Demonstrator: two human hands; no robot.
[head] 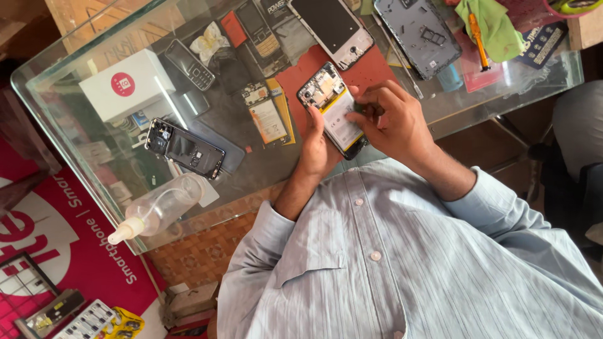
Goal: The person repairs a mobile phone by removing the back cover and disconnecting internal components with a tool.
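An opened smartphone (pixel 331 108) with its back off lies on a red mat (pixel 370 70) on the glass table, showing a white and yellow battery and the circuit board. My left hand (pixel 317 145) holds the phone's near left edge, thumb against its side. My right hand (pixel 391 118) rests on the phone's right side, with the fingertips pinched together over the battery area. What the fingertips hold, if anything, is hidden.
On the glass table (pixel 75 125) are a white box (pixel 129 85), another opened black phone (pixel 185 150), a clear squeeze bottle (pixel 157 210), keypad phones (pixel 191 63), a loose battery (pixel 267 119), a white-framed phone (pixel 333 28), a grey back cover (pixel 418 34), an orange screwdriver (pixel 478 41) and a green cloth (pixel 496 28).
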